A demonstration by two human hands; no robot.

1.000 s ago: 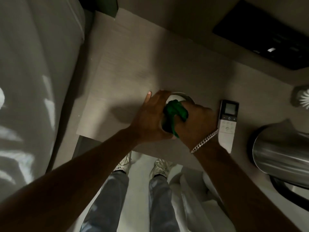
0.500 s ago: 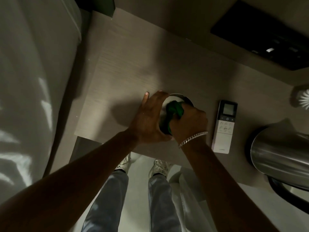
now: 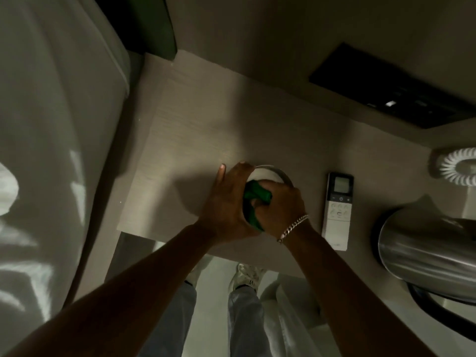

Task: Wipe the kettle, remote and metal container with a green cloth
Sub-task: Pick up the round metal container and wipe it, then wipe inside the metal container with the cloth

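Head cam, dim light. Both hands are on the metal container (image 3: pixel 274 173), which sits near the front edge of the pale table (image 3: pixel 195 140). Left hand (image 3: pixel 228 204) wraps the container's left side, grip closed round its wall, index finger stretched out along the tabletop. Right hand (image 3: pixel 279 207) is bunched tight on the green cloth (image 3: pixel 255 197), pressing it into the container's mouth; a strip of cloth hangs down the near side btwn the two hands. Only the far arc of the rim and a bit of light inner wall show above the knuckles. A chain bracelet (image 3: pixel 293 228) sits on the right wrist.

Remote (image 3: pixel 337 212) lies flat just to the right of the container, apart from it, screen end pointing away. Kettle (image 3: pixel 427 243), shiny steel, is further right, near the frame edge, w/ a dark handle curving below it. Neither is touched.
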